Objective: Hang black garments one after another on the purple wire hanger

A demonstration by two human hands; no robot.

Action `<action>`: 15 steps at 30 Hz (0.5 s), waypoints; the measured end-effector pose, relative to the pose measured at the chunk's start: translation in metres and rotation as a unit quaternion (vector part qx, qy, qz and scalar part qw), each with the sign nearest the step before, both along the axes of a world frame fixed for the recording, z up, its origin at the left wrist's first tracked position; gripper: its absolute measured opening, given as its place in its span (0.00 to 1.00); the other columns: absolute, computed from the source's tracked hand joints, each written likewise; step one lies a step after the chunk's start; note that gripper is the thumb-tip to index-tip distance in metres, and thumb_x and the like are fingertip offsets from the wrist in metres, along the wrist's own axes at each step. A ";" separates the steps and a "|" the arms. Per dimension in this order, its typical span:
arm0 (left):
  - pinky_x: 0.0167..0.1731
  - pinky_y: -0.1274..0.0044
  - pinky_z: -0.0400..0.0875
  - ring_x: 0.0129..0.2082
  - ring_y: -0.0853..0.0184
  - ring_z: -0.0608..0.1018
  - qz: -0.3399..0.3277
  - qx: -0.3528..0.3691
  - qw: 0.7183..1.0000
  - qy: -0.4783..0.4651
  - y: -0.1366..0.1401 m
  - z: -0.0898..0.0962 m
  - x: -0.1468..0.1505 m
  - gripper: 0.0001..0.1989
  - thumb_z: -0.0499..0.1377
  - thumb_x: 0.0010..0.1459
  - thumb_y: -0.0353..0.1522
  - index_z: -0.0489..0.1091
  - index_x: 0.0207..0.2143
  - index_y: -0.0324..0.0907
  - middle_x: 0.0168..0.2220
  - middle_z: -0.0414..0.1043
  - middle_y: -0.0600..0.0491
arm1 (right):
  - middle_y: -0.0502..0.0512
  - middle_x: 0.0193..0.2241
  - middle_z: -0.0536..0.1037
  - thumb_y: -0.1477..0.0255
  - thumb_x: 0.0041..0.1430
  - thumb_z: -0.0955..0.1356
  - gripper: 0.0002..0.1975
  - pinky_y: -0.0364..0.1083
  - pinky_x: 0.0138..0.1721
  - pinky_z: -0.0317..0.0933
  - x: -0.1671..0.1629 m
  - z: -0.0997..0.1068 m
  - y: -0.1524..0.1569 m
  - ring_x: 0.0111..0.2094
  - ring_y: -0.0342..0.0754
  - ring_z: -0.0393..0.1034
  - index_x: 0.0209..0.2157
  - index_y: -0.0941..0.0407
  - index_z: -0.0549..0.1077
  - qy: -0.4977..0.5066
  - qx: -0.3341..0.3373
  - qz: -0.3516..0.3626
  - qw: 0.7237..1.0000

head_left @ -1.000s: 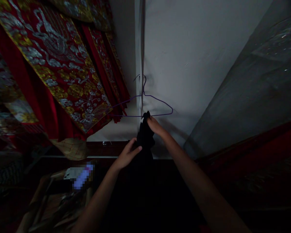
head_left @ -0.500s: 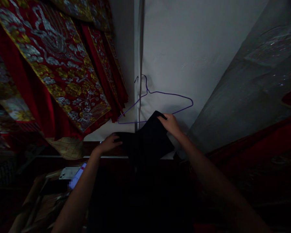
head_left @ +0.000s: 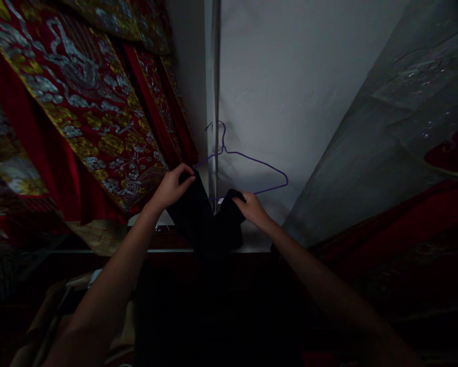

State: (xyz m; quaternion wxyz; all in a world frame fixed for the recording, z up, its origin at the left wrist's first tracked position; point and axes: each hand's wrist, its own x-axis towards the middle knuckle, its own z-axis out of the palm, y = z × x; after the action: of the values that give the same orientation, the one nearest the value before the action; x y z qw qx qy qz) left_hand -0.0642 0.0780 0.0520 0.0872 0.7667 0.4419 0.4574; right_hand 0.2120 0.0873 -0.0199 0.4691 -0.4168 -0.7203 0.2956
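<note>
A black garment point(head_left: 201, 224), its exact kind lost in the dark, hangs between my hands. My left hand point(head_left: 173, 188) is closed on its upper left edge, thumb and fingers pinching the cloth. Lower and to the right, my right hand point(head_left: 249, 206) grips the other top edge, where a small pale tag shows on the cloth. Just behind the garment a thin purple hanger point(head_left: 257, 158) hangs by its hook at a vertical pole. The cloth and my left hand cover the hanger's left end and part of its lower bar.
Red cloths with gold and silver embroidery point(head_left: 110, 107) hang on the left. A pale vertical pole point(head_left: 212, 76) stands before the white wall point(head_left: 290, 66). Clear plastic sheeting point(head_left: 389, 112) covers things on the right. A wooden chair frame point(head_left: 41, 316) is at lower left.
My left hand has risen, lifting the garment's left edge over the hanger's left end. My right hand has moved slightly left and down. My left arm now hides the phone seen earlier.
</note>
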 end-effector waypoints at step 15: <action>0.47 0.71 0.67 0.41 0.60 0.74 0.111 0.012 0.993 0.023 0.022 0.010 -0.043 0.16 0.60 0.59 0.45 0.76 0.34 0.41 0.39 0.75 0.47 | 0.59 0.29 0.80 0.60 0.59 0.71 0.15 0.50 0.33 0.71 0.117 0.053 0.051 0.33 0.54 0.77 0.33 0.60 0.79 0.087 0.012 -0.080 0.993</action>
State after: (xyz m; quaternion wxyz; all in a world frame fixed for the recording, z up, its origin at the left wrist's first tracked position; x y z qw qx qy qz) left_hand -0.1073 0.1002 0.0620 0.0159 0.7244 0.5205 0.4517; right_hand 0.3285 0.1381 0.0331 0.5574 -0.4399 -0.6445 0.2835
